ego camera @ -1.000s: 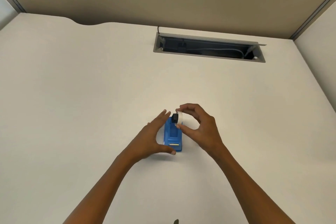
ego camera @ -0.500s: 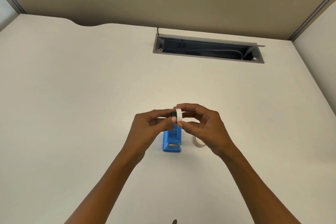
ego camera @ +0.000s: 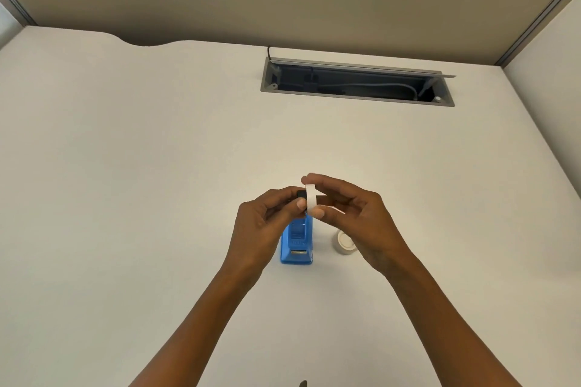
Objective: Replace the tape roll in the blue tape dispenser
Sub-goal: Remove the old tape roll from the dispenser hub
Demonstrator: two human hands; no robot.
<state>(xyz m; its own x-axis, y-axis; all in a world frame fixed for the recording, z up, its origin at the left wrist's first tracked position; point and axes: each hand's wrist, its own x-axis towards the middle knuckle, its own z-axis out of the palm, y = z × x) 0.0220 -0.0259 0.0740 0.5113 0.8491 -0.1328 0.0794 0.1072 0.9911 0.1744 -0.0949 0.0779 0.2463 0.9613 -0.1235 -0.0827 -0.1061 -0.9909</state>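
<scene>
The blue tape dispenser (ego camera: 297,242) stands on the white desk, its cutter end toward me and its roll slot showing empty. Above it I hold a white tape roll (ego camera: 311,199) on edge. My right hand (ego camera: 355,217) pinches the roll between thumb and fingers. My left hand (ego camera: 267,223) grips the black core hub (ego camera: 301,194) that sticks out of the roll's left side. A second white tape roll (ego camera: 345,242) lies flat on the desk just right of the dispenser, partly behind my right hand.
The white desk (ego camera: 157,182) spreads wide to the left and right. A grey cable tray opening (ego camera: 356,82) with cables inside is cut into the desk at the back. Partition walls rise behind and at the right edge.
Both hands rose from the dispenser with the roll and hub. My left hand left the dispenser's side and took hold of the black hub. The second roll on the desk came into view.
</scene>
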